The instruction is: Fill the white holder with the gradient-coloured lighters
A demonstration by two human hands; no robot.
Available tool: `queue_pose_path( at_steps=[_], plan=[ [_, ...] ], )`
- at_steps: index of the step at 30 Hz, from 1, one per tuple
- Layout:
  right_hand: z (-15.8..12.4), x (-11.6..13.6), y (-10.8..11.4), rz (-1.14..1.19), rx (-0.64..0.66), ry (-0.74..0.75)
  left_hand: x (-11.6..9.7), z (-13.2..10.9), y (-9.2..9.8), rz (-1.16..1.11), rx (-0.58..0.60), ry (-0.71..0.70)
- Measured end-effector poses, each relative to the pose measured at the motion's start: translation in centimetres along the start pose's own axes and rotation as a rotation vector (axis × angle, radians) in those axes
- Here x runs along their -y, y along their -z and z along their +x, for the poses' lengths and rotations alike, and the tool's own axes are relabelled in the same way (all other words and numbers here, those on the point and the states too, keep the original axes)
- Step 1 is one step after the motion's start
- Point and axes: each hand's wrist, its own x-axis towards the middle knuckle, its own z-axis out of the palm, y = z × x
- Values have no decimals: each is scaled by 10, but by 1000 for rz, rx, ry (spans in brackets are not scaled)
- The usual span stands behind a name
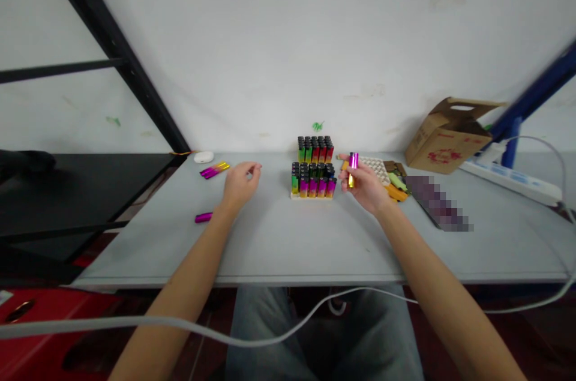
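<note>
My right hand (pixel 366 189) grips a shiny purple and gold lighter (pixel 353 170), held upright just right of the lighter rack. My left hand (pixel 240 186) hovers over the left part of the table, its fingers curled in a loose pinch with nothing visible in them. Between the hands stands a pale tray (pixel 310 196) filled with upright lighters (pixel 312 186) in purple, gold, green and dark colours. Behind it is another block of green and red lighters (pixel 315 150) with black tops. Several purple and gold lighters (pixel 215 170) lie left of my left hand, and a purple one (pixel 204 217) lies nearer, partly hidden by my forearm.
A white case (pixel 204 157) sits at the back left. Right of my right hand are a pale perforated tray (pixel 377 169), yellow items (pixel 396 192) and a blurred flat object (pixel 436 204). A cardboard box (pixel 447 138), a power strip (pixel 513 180) and a white cable (pixel 252 343) are also around.
</note>
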Motion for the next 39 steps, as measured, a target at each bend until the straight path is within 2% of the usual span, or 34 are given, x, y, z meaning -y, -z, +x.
queue_pose_path(
  at_steps=[5, 9, 20, 24, 27, 29, 30, 34, 36, 39],
  plan=[
    [0, -2, -2, -1, 24, -12, 1, -6, -13, 18, 155, -1],
    [1, -3, -1, 69, 64, -90, 0, -8, -16, 12, 220, 13],
    [2, 2, 5, 209, 105, -219, 0, -9, -18, -7, 219, 21],
    [-2, -1, -1, 94, 67, -157, 0, -10, -18, -8, 220, 26],
    [-2, 1, -2, 102, 64, -140, 0, -11, -17, -4, 228, 38],
    [0, 5, 1, 132, 10, -80, 0, -11, -17, -1, 236, 45],
    [2, 8, 3, 134, -57, -13, 0, -11, -18, -2, 237, 48],
    [9, 18, 19, 74, -501, 372, -2, -11, -19, -18, 236, 37],
    [12, 22, 29, 42, -622, 404, -3, -11, -19, -31, 233, 42],
    [15, 22, 43, 47, -572, 281, -7, -11, -17, -58, 226, 86]
  ],
)
